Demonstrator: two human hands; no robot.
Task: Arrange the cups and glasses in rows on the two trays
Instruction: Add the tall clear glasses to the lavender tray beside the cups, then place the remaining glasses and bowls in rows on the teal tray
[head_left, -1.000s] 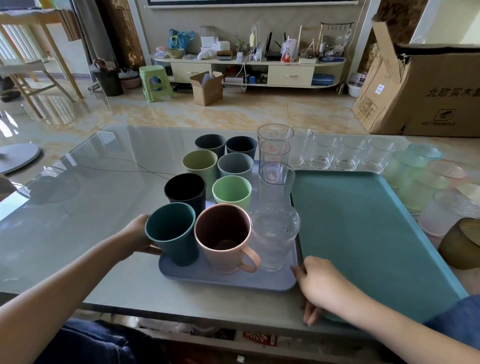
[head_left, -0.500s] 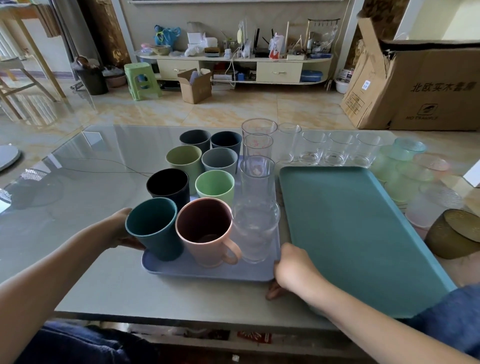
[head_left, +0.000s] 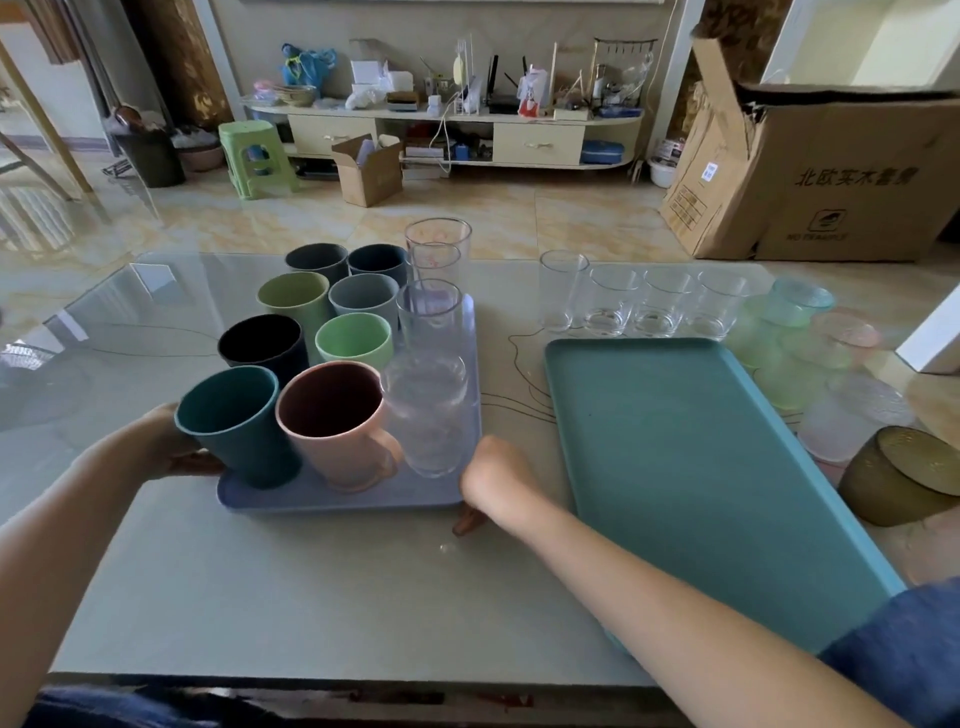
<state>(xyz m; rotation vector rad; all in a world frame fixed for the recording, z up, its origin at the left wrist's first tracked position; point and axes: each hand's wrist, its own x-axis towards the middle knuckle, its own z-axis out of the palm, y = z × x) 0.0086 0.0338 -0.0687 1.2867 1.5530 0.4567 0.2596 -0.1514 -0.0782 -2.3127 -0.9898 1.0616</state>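
A flat lavender-blue plastic tray (head_left: 332, 500) sits on the glass-topped table (head_left: 311, 597), loaded with three rows: coloured plastic cups in two rows, with a dark teal cup (head_left: 239, 423) and a pink handled mug (head_left: 337, 423) nearest, and a row of clear drinking glasses (head_left: 431, 410) along its right side. The left hand (head_left: 166, 447) grips the tray's near-left edge behind the teal cup; its fingertips are hidden. The right hand (head_left: 493, 480) grasps the tray's near-right corner, fingers curled under the rim. Well apart to the right lies a bare teal rectangular tray (head_left: 691, 467). Beyond it stand four clear tumblers (head_left: 639, 301) in a line, with frosted green and pink glasses (head_left: 800, 338) and an amber glass bowl (head_left: 904, 478) further right.
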